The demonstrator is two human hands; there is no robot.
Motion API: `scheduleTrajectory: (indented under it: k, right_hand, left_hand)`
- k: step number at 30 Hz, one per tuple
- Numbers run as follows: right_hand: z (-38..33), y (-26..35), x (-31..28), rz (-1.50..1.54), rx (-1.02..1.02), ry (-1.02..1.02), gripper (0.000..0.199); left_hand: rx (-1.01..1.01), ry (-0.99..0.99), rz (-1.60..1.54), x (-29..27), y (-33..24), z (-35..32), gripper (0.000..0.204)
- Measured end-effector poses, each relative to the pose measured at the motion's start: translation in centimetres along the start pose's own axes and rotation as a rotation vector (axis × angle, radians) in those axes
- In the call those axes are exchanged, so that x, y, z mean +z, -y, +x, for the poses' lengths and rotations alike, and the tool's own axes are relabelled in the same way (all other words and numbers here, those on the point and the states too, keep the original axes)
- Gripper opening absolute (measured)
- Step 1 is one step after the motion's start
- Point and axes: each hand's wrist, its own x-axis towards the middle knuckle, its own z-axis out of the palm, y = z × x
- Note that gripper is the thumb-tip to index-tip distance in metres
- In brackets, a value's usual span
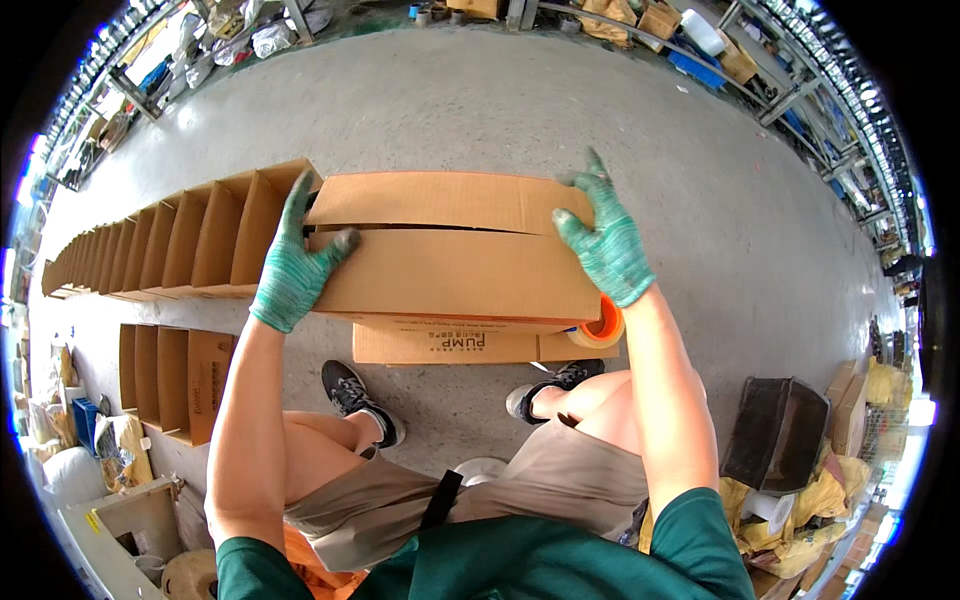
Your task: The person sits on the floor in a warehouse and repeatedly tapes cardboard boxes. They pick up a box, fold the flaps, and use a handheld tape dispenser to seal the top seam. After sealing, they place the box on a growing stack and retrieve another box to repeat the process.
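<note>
A brown cardboard box (450,265) lies before me, its two long top flaps folded in with a narrow dark gap between them. My left hand (297,265), in a green knit glove, grips the box's left end, thumb over the top flap and fingers along the side. At the right end is my right hand (610,240), gloved alike. Its thumb is by the box's corner and its fingers are stretched out and apart. Under the near side sits a flat printed carton (400,346). A roll of tape (600,325) with an orange core rests at its right end.
A long row of open cardboard boxes (165,240) runs along the left, with a shorter group (175,375) nearer me. At lower right stands a black bin (775,435) beside yellow sacks (820,500). Cluttered shelving lines the far edges of the concrete floor (440,110).
</note>
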Motion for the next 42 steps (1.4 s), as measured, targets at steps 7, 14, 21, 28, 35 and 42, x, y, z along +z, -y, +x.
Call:
scheduleTrajectory:
  k: [7, 14, 21, 28, 35, 42]
  right_hand:
    - [0.2, 0.6, -0.6, -0.091, 0.068, 0.145, 0.037]
    - [0.4, -0.1, 0.1, -0.136, 0.028, 0.136, 0.044]
    - [0.4, -0.3, 1.1, -0.270, 0.176, 0.110, 0.055]
    - [-0.4, -5.2, -5.6, 0.181, 0.661, 0.209, 0.045]
    - [-11.6, -9.1, 2.1, -0.564, 0.629, 0.570, 0.051]
    - [-8.0, -12.0, -3.1, 0.292, 0.633, 0.316, 0.037]
  left_hand:
    - [-0.354, -0.070, -0.365, 0.9, -0.9, -0.3, 0.050]
    - [-0.110, 0.028, -0.178, 0.7, 2.2, 0.0, 0.047]
    - [0.085, 0.028, 0.135, 0.8, 3.1, -0.2, 0.048]
    - [0.084, -0.020, 0.227, 0.8, 3.1, -0.2, 0.047]
    - [0.070, -0.016, 0.359, 1.6, 2.5, 0.2, 0.046]
    - [0.076, -0.051, 0.457, 0.9, 2.0, -0.2, 0.047]
